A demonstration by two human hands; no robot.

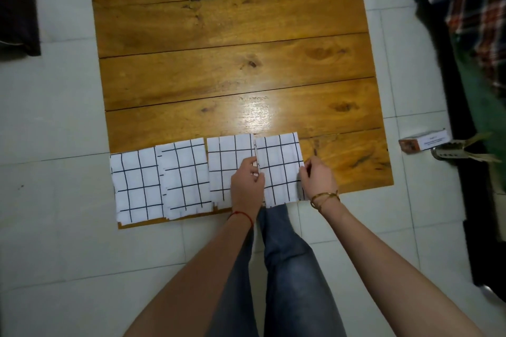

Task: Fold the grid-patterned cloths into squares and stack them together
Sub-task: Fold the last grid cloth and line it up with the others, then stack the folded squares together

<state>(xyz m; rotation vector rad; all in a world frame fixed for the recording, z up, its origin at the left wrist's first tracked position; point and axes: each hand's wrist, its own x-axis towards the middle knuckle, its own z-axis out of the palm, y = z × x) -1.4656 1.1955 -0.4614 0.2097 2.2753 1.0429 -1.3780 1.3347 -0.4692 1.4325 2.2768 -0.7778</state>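
Both forearms reach forward from the bottom edge over the near side of the wood table point(235, 44). Left hand point(247, 183) lies palm down where cloth 3 point(227, 161) meets cloth 4 point(279, 167), fingers curled at cloth 4's left edge, pinching it as far as can be seen; red thread on that wrist. Right hand point(317, 178) sits at cloth 4's right edge, fingers curled onto the border, thumb side up, apparently gripping the edge; fingertips tucked out of sight, so exact hold is hard to confirm. Gold bangle on the right wrist. Four white grid cloths lie in a row along the table's near edge: cloth 1 point(135, 189) far left, cloth 2 point(184, 178) just beside it and slightly overlapping, then cloth 3, then cloth 4 between the hands. All look folded to rough squares, side by side rather than stacked. Near edges of cloths 3 and 4 overhang the table edge a little; lower part of cloth 3 is hidden under the left hand. Jeans-clad legs show below the table edge, between the arms. On the tiled floor right of the table, a small box point(423, 140), label text too small to read. Dark plaid fabric point(476, 3) at the right is cut off by the frame; dark cloth point(16, 13) at the left edge too, blurred.
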